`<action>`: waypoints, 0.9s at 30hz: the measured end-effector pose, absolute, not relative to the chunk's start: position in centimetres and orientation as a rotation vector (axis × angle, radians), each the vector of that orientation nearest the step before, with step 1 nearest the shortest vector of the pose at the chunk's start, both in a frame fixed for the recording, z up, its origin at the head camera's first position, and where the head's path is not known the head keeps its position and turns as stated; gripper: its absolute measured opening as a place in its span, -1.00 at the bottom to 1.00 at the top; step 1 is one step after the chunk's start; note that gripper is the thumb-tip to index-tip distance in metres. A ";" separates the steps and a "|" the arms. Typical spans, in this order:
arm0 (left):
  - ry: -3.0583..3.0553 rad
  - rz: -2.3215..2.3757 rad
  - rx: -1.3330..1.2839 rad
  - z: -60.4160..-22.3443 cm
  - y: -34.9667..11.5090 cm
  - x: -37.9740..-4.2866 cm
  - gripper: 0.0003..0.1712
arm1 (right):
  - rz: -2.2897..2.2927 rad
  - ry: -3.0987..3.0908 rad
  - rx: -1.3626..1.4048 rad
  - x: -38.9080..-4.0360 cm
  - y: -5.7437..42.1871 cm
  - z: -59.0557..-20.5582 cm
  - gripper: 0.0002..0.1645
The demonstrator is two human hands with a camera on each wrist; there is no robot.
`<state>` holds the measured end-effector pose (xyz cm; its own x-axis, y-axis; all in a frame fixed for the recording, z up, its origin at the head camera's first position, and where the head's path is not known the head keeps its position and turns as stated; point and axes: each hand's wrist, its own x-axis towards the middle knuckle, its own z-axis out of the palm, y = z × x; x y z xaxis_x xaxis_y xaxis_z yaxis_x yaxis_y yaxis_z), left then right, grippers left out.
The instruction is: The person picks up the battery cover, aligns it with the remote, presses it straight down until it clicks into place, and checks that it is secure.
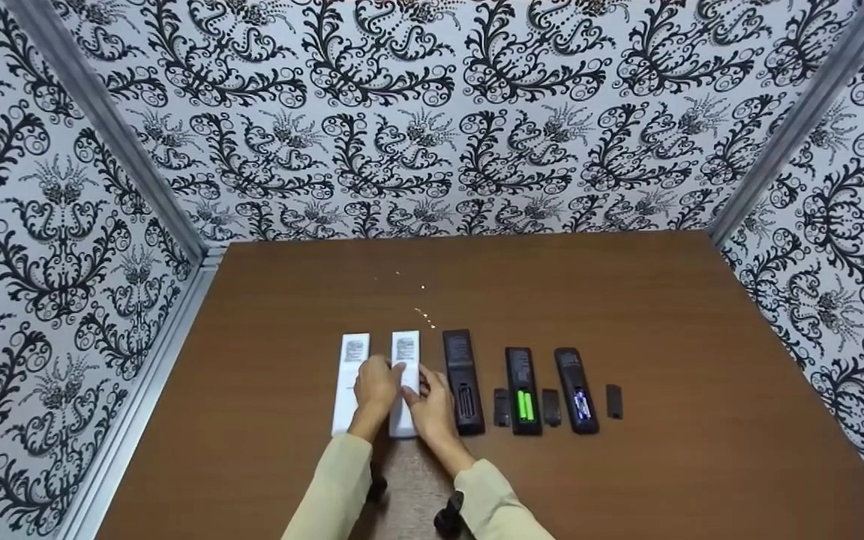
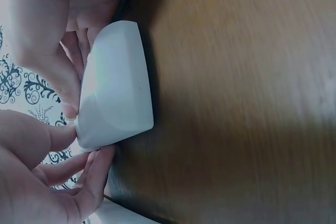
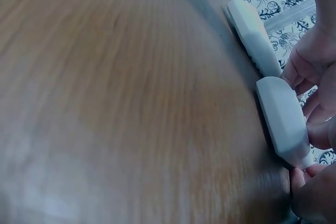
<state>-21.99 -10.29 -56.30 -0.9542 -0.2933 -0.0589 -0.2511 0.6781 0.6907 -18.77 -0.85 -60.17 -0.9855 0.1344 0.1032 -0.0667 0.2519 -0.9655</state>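
A white remote control (image 1: 405,346) lies face down on the table, its printed label at the far end. My left hand (image 1: 376,386) grips its left edge, with the thumb on the back and fingers along the side. From the other side my right hand (image 1: 433,405) holds it, thumb also on the back. In the left wrist view the rounded near end of this white remote (image 2: 115,82) faces the camera, and both thumbs meet close together on top. A second white remote (image 1: 352,351) lies just left of my left hand, partly covered by it.
Right of my hands lie a black remote (image 1: 458,349) with an exposed battery bay, one with green batteries (image 1: 526,406), and one with purple-white batteries (image 1: 581,404). Black battery covers (image 1: 502,407) lie beside them. White specks dot the table (image 1: 289,285); patterned walls surround it.
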 end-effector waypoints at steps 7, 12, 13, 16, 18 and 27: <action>-2.819 -1.090 0.455 -56.5 -10.3 -22.0 -0.74 | 1.764 -2.376 -0.054 -18.8 -0.9 -59.9 -0.44; -2.793 -1.081 0.455 -56.5 -10.2 -21.9 -0.74 | 1.724 -2.431 -0.099 -18.8 -0.9 -59.3 -0.44; -2.791 -1.080 0.457 -56.5 -10.1 -21.8 -0.73 | 1.711 -2.444 -0.107 -18.8 -0.9 -59.2 -0.44; -2.788 -1.082 0.462 -56.5 -9.9 -21.7 -0.68 | 1.690 -2.465 -0.114 -18.6 -0.9 -58.9 -0.45; -2.792 -1.080 0.463 -56.4 -9.9 -21.6 -0.66 | 1.734 -2.454 -0.125 -18.4 -0.8 -58.6 -0.45; -2.783 -1.063 0.474 -56.3 -10.1 -21.2 -0.74 | 1.899 -2.390 -0.111 -17.8 0.8 -57.5 -0.61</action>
<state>-21.23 -10.08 -56.34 -0.9430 -0.3327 0.0045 -0.2449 0.7034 0.6673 -17.82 0.76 -57.49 -0.9936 0.1109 0.0228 0.0028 0.2260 -0.9741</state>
